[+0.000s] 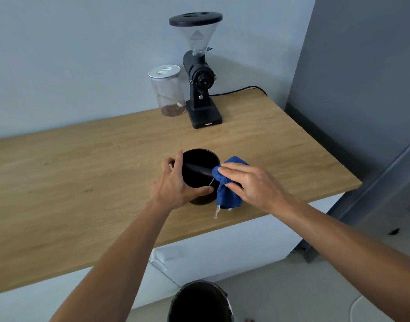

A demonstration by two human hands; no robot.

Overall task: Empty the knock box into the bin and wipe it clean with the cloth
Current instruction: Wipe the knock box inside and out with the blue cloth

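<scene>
Round black knock box (pixel 200 159) steadied, left hand (pixel 176 182) wrapped around it; right hand (pixel 253 184) pinches the blue cloth (pixel 227 194) at three o'clock. Wiping's underway; inside next, I'd say.

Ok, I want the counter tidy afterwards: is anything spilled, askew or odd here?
Nothing looks spilled. The knock box stands upright on the wooden counter, held by the left hand; the right hand presses the blue cloth at its rim. One loose white thread dangles from the cloth.
</scene>
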